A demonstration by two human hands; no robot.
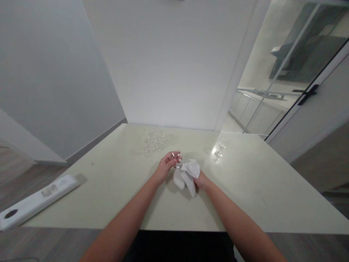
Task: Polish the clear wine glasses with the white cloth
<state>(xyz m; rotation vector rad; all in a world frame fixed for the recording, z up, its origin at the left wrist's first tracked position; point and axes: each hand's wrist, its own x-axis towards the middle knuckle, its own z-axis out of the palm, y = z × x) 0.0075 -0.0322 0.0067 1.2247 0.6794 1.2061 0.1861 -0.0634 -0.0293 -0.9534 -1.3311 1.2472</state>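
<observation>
My left hand [165, 165] is closed around a small clear glass [178, 164], held sideways above the table; most of it is hidden by fingers and cloth. A white cloth [188, 173] bunches over the glass's right end, with its folds hanging down. Gripping that cloth from the right is my right hand [201, 179], its fingers mostly covered by the fabric. Beyond my left hand stands a cluster of several clear stemmed glasses [154, 142]. A single stemmed glass [220, 147] stands apart at the right, in a bright reflection.
The pale table [109, 196] reaches back to a white wall panel [174, 72]. At its left edge lies a long white box [40, 200] with a dark oval spot. A glass partition and a door with a black handle [308, 94] are on the right.
</observation>
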